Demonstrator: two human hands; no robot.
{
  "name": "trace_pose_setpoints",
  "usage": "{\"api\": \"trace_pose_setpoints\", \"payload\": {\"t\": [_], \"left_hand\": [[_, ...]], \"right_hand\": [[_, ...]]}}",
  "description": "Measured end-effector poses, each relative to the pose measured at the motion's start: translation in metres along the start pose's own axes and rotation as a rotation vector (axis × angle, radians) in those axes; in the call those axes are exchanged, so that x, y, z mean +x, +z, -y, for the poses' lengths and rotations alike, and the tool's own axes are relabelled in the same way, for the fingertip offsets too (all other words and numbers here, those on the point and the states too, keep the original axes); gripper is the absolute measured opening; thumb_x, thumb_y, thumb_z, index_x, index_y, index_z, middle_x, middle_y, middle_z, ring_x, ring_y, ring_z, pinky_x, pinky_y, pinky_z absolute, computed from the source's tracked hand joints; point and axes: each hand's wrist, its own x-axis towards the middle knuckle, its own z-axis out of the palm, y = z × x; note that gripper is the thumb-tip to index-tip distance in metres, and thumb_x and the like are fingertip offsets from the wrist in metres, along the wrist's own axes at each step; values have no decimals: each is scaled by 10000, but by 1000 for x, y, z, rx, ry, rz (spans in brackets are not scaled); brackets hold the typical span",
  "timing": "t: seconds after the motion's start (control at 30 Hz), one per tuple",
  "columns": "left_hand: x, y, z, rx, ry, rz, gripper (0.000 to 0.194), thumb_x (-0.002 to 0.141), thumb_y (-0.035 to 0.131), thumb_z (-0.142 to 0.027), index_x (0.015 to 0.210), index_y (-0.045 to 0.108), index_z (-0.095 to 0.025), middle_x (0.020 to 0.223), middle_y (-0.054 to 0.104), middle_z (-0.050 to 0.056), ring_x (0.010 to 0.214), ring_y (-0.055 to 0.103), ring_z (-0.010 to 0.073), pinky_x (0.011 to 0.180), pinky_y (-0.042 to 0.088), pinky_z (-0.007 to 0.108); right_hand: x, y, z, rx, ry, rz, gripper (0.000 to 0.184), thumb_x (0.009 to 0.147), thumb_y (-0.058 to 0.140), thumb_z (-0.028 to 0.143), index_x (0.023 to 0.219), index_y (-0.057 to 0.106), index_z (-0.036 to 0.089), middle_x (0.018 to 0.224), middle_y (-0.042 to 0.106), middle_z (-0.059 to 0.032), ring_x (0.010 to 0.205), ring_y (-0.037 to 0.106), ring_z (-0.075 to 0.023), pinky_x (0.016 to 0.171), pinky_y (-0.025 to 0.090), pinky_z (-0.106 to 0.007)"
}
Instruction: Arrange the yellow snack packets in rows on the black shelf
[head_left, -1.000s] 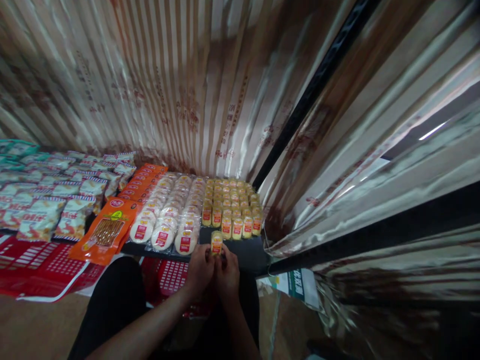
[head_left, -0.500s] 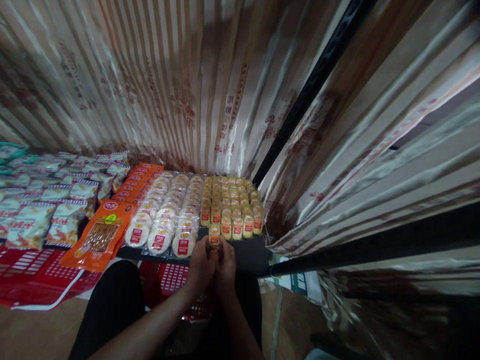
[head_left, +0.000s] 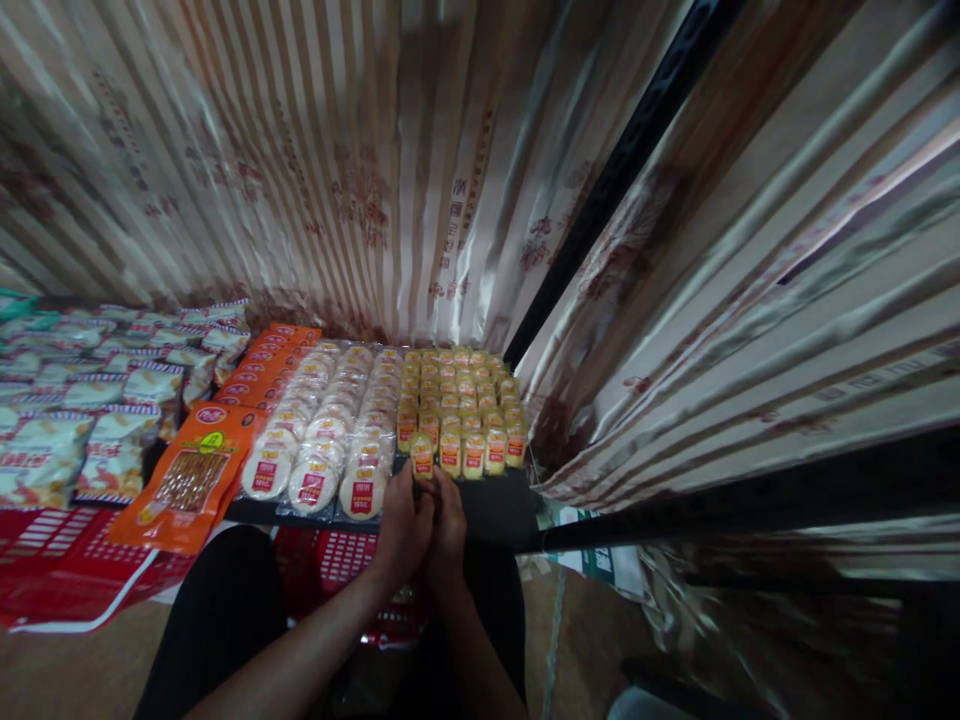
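Both hands meet at the front edge of a dark shelf point(head_left: 499, 505). Between their fingertips stands a small yellow snack pack point(head_left: 421, 455) with an orange-red label. My left hand point(head_left: 405, 515) is closed on the pack's left side, and my right hand point(head_left: 448, 520) is closed at its lower right. Just behind and to the right, rows of matching yellow snack packs point(head_left: 472, 455) stand upright. To the left of my hands lie columns of round white crackers point(head_left: 362, 492) in clear wrappers with red labels.
Orange bags of stick snacks point(head_left: 195, 470) and white-blue snack bags point(head_left: 116, 455) fill the shelf's left part. Red baskets point(head_left: 82, 570) sit below, in front of it. A striped curtain point(head_left: 360, 170) hangs behind, and a black post point(head_left: 600, 200) rises at the right.
The held snack pack has moved slightly forward and left, nearer the front row of yellow packs. Both hands moved with it, and the camera view has shifted slightly.
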Motion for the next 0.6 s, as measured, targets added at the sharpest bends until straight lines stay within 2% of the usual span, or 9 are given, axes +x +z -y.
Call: {"api": "trace_pose_setpoints", "payload": {"t": [0.23,0.47,0.6], "left_hand": [[5,3,0,69,48,-5,517,716,443,-140,1231,423,-101,1209,526,155,1142,470,240,1000,363,430],[6,6,1,109,60,1,512,727,429,-153,1233,430,-76,1212,520,174,1145,462,253,992,365,443],[6,8,4,112,73,-11,514,719,440,-164,1229,446,-101,1176,540,158,1129,473,256,986,365,454]], "right_hand": [[0,-4,-1,-65,-58,8,343,784,429,269,1051,628,186,1173,576,-83,1086,527,-198,972,398,-384],[-1,-9,-2,-119,-147,49,338,809,425,218,1092,608,190,1214,548,-101,1124,509,-200,978,403,-395],[-3,-13,0,-190,-213,54,327,824,431,209,1106,595,182,1220,534,-111,1125,507,-205,973,407,-401]]}}
